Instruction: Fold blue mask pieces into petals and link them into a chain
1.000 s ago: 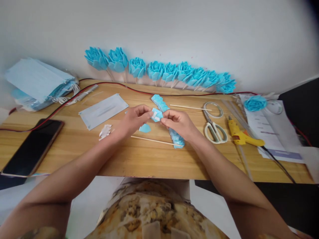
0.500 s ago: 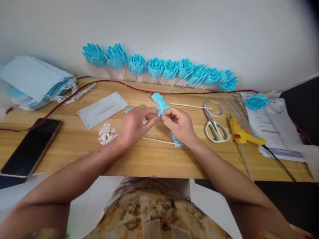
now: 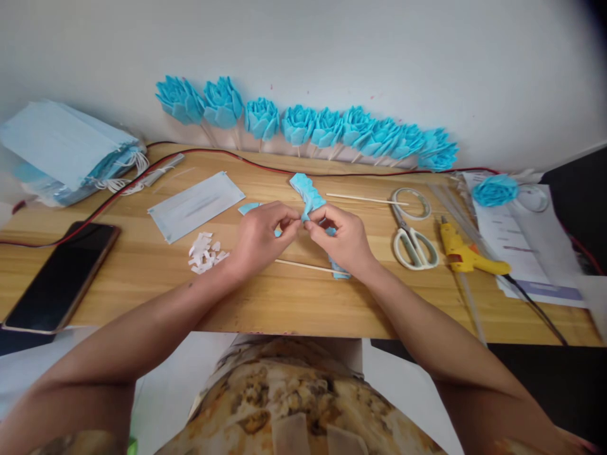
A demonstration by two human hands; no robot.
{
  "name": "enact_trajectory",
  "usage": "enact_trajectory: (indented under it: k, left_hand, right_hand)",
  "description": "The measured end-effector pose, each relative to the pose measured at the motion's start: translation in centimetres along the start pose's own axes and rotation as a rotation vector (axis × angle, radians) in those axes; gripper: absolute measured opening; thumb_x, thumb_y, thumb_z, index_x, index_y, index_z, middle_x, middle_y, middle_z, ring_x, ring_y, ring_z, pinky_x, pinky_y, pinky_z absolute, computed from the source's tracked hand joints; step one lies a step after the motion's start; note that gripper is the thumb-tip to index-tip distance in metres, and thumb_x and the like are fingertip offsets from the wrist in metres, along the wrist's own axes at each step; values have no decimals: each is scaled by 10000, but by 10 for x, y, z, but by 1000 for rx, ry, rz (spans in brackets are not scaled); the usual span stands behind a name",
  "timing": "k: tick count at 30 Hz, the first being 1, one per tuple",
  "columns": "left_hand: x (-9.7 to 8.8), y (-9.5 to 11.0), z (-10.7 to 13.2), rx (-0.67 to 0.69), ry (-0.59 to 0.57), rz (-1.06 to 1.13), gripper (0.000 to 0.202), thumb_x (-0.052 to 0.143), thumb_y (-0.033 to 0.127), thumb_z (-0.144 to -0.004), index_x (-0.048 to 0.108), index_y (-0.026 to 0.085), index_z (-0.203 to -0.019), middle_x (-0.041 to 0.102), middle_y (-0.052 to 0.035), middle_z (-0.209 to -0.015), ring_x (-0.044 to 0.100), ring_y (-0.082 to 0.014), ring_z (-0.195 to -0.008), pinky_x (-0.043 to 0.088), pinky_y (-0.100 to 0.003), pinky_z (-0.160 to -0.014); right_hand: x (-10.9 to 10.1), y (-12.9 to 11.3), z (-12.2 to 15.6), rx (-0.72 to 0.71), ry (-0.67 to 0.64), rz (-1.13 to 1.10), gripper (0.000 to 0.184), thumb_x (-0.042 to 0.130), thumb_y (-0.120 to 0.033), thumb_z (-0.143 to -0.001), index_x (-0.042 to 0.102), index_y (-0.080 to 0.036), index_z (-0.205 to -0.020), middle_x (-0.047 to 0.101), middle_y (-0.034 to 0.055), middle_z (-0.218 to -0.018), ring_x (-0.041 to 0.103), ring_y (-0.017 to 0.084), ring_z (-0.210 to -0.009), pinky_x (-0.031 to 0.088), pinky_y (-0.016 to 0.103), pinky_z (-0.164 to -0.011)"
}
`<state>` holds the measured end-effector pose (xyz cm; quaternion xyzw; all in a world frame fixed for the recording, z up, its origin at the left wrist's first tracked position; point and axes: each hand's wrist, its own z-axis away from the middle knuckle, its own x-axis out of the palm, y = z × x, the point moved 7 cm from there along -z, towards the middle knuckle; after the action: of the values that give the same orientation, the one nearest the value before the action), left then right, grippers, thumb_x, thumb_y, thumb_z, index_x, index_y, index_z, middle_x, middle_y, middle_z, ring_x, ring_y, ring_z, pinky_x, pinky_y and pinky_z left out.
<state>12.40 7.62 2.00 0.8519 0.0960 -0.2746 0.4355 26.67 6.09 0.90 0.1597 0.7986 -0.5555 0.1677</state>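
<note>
Between my two hands is a pleated blue fabric strip (image 3: 306, 191), its free end pointing away from me. My left hand (image 3: 268, 234) pinches its near end, fingertips closed. From the other side my right hand (image 3: 339, 237) pinches the same strip with thumb and forefinger. The two sets of fingertips almost touch. Under my right hand, another blue piece (image 3: 339, 270) lies partly hidden on the wooden table. A thin wooden stick (image 3: 310, 265) runs between my wrists, and a second stick (image 3: 360, 198) lies farther back. A small blue scrap (image 3: 248, 208) shows beyond my left hand.
Several blue fabric flowers (image 3: 296, 125) on sticks lean along the wall. White-handled scissors (image 3: 413, 243), a tape roll (image 3: 423, 205) and a yellow glue gun (image 3: 469, 256) lie right. Left are a phone (image 3: 61, 278), a flat mask (image 3: 196, 206), white scraps (image 3: 205, 254) and stacked masks (image 3: 71, 145).
My fingertips have shifted slightly on the blue strip, and its near end looks more narrowly gathered. The whole view has moved a little; the things on the table lie as before.
</note>
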Motion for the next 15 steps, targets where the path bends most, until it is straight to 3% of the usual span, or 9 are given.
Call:
enact_trajectory:
  k: [15]
  left_hand:
    - [1,-8,0,-103,-27,112,167,527,176,-831,671,158,-747,651,-4,-667,482,-95,-570,365,-231,-559]
  right_hand:
    - [-1,4,-1,61,-19,-51,116,614,-264,-784,577,-206,-690,577,-29,-638,456,97,-564,360,258,-554]
